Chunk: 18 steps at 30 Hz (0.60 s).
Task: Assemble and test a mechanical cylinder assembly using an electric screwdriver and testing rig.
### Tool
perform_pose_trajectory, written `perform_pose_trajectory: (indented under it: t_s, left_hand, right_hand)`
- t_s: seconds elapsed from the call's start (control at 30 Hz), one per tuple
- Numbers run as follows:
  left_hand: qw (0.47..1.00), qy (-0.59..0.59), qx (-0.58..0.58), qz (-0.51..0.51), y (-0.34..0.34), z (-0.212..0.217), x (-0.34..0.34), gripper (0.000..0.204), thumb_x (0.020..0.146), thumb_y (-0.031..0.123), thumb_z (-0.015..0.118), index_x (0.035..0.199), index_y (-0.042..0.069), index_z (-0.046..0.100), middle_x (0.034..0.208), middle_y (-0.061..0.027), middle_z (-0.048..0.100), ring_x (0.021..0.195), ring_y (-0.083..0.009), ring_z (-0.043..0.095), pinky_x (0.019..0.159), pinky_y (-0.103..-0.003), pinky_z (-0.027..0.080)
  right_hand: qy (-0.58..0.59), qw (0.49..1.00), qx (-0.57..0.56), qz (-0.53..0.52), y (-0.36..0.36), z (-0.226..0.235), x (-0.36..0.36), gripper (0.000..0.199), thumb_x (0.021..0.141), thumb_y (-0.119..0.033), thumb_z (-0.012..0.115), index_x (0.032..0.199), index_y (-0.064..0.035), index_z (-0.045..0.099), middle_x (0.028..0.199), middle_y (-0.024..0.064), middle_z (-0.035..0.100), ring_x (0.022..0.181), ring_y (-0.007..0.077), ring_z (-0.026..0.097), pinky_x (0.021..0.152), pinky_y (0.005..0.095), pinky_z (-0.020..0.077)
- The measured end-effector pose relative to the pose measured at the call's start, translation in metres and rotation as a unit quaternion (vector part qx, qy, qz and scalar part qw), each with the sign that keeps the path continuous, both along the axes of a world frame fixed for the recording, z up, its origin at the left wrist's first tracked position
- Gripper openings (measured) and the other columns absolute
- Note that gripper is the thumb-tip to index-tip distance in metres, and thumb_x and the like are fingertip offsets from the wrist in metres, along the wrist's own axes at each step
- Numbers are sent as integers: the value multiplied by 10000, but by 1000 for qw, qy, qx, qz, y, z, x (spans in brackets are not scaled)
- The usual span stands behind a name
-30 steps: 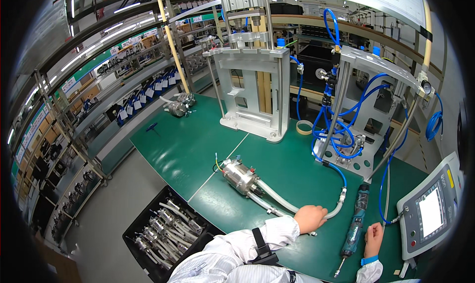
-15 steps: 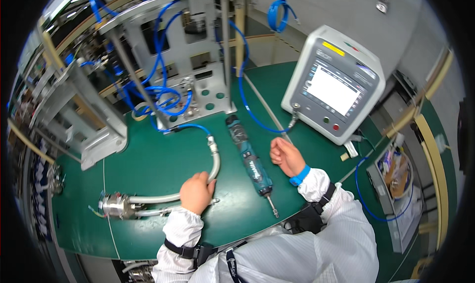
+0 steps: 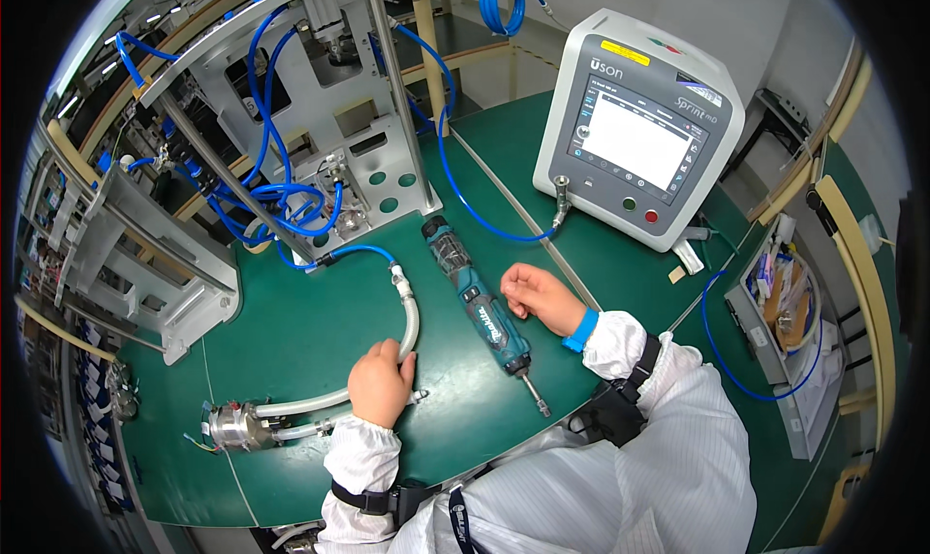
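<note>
My left hand (image 3: 381, 384) is closed over a whitish hose (image 3: 411, 323) lying on the green table. The hose runs left to a round metal part (image 3: 238, 426) with small wires, and a second, shorter clear tube (image 3: 302, 431) leaves the same part. At its far end the hose joins a thin blue air tube (image 3: 363, 250) through a fitting (image 3: 400, 281). My right hand (image 3: 538, 300), a blue band at its wrist, is loosely curled above the table with nothing visible in it. Just left of it lies a teal and black cordless screwdriver (image 3: 480, 307), its bit pointing toward me.
A grey-white tester with a lit screen (image 3: 635, 138) stands at the back right. Metal fixture frames (image 3: 402, 162) with looped blue tubes (image 3: 291, 205) stand at the back left. On the right, a grey bin (image 3: 775, 346) holds bags and tubing. Light wooden rails (image 3: 852, 263) border that side.
The view has shifted, and the tester and fixture appear higher. My right hand is slightly closer to the screwdriver. My left hand stays on the hose.
</note>
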<state>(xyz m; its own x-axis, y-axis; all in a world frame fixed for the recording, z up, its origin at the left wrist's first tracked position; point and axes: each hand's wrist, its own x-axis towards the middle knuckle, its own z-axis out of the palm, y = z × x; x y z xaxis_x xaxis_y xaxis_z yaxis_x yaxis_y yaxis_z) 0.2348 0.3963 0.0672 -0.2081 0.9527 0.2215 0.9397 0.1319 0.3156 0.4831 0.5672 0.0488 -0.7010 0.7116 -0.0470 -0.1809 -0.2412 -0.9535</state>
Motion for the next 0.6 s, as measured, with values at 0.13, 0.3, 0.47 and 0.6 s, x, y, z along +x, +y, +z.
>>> perform_pose_trajectory:
  t_s: [0.13, 0.3, 0.47, 0.6]
  left_hand:
    - [1000, -10, 19, -6, 0, -1, -1, 248, 820, 194, 708, 797, 25, 529, 763, -156, 592, 673, -385, 592, 591, -473, 456]
    - [1000, -10, 19, -4, -1, -1, -1, 245, 820, 191, 709, 798, 25, 531, 759, -155, 591, 672, -382, 593, 591, -469, 457]
    - [1000, -13, 20, -9, 0, -1, -2, 248, 820, 195, 710, 801, 25, 530, 755, -155, 585, 674, -383, 589, 593, -473, 455]
    - [1000, 16, 23, -5, 1, 0, -2, 241, 822, 222, 700, 804, 34, 551, 759, -150, 598, 671, -374, 604, 590, -470, 470]
  right_hand:
    - [-20, 999, 37, 17, 0, 2, -1, 123, 1000, -177, 549, 963, -62, 529, 713, -37, 490, 632, 56, 472, 569, 224, 383]
    - [-29, 998, 47, 22, -1, 2, -2, 114, 1000, -171, 546, 975, -61, 533, 717, -35, 492, 636, 58, 478, 571, 225, 391]
    - [-75, 991, 108, 11, -9, 6, -2, 88, 974, -123, 584, 962, -44, 548, 737, -41, 507, 663, 32, 463, 589, 209, 399]
    - [-99, 967, 234, -13, -10, 5, -7, 94, 960, -115, 606, 955, -35, 556, 760, -41, 519, 674, 25, 460, 602, 198, 403]
